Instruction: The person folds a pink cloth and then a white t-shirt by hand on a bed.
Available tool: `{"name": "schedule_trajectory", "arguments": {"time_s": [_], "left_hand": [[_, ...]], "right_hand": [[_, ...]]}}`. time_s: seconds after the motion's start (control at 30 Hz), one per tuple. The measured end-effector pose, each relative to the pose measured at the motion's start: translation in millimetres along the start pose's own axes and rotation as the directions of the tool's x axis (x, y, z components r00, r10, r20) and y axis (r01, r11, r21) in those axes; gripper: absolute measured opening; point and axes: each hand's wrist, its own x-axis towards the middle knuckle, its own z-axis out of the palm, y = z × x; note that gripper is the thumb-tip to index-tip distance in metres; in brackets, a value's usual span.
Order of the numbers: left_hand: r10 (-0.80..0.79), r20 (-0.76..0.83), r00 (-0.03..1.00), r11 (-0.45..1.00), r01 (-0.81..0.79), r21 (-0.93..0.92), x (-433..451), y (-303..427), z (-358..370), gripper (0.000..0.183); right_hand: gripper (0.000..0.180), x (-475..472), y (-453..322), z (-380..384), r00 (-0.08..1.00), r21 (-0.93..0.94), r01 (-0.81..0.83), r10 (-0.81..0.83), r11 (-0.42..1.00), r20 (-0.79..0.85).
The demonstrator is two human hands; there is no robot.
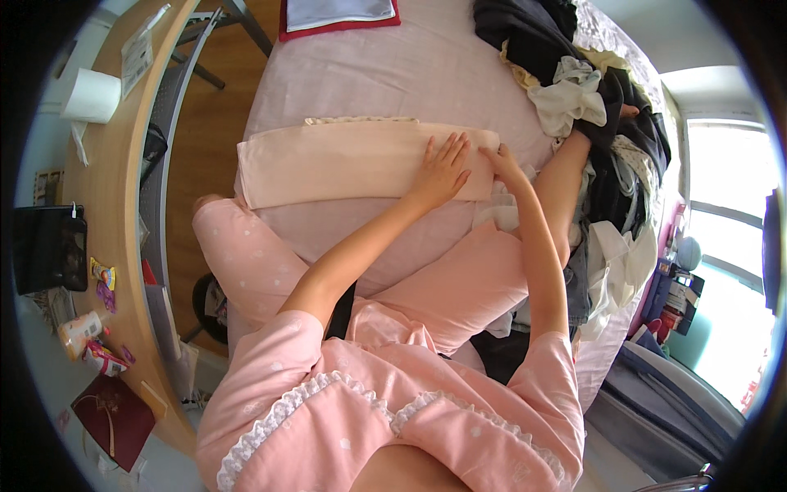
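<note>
A long pale-peach folded cloth [344,163] lies crosswise on the bed in front of my crossed legs. Along its far edge shows a strip of patterned, ruffled fabric [363,120]. My left hand [441,171] rests palm down on the cloth, right of its middle, with fingers spread. At the cloth's right end, my right hand [505,165] grips the edge, its thumb on top and the other fingers partly hidden. White fabric [498,212] lies just below that end, beside my leg.
A heap of dark and white clothes [621,147] runs along the bed's right side. Folded light-grey cloth [338,12] lies on a red one [390,21] at the far end. Left of the bed stands a wooden desk [123,203] with a toilet roll [92,95] and a black pouch [52,249].
</note>
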Motion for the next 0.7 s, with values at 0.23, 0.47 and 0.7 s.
{"name": "schedule_trajectory", "arguments": {"time_s": [0.23,0.47,0.7], "left_hand": [[-0.025,-0.077,0.997,1.000,0.026,0.012,0.4,4.7,8.7,0.056],[-0.080,-0.122,0.989,0.994,0.069,-0.087,-2.8,6.0,12.9,0.058],[-0.070,-0.117,0.991,0.983,0.049,-0.174,6.4,10.6,11.2,0.061]], "right_hand": [[0.074,-13.0,-3.6,-15.0,0.930,0.160,-0.234,0.173,0.959,0.324],[0.067,-16.1,-4.3,8.4,0.906,0.546,-0.302,0.057,0.781,0.419],[0.061,-19.2,-3.1,15.2,0.917,0.654,-0.268,-0.020,0.707,0.399]]}}
